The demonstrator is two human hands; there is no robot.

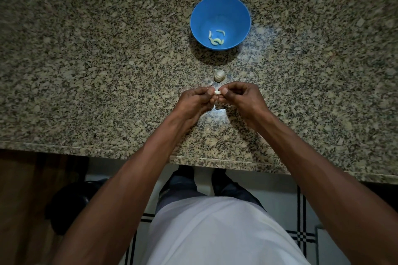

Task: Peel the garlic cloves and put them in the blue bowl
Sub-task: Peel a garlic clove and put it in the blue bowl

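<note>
pale garlic clove (pixel 217 92) pinched between fingertips; peeled cloves (pixel 216 38) in blue bowl (pixel 234 13).

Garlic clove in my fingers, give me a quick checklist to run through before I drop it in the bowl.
1. Clove held firmly: ok, the garlic clove is pinched between the left hand and the right hand.
2. Skin fully off: cannot tell, fingertips cover most of it.
3. Bowl within reach and upright: ok, the blue bowl stands straight ahead on the granite counter.
4. Room in the bowl: ok, only a few peeled cloves lie at the bottom.
5. Path clear: not ok, the garlic bulb sits between hands and bowl; lift over it.
</note>
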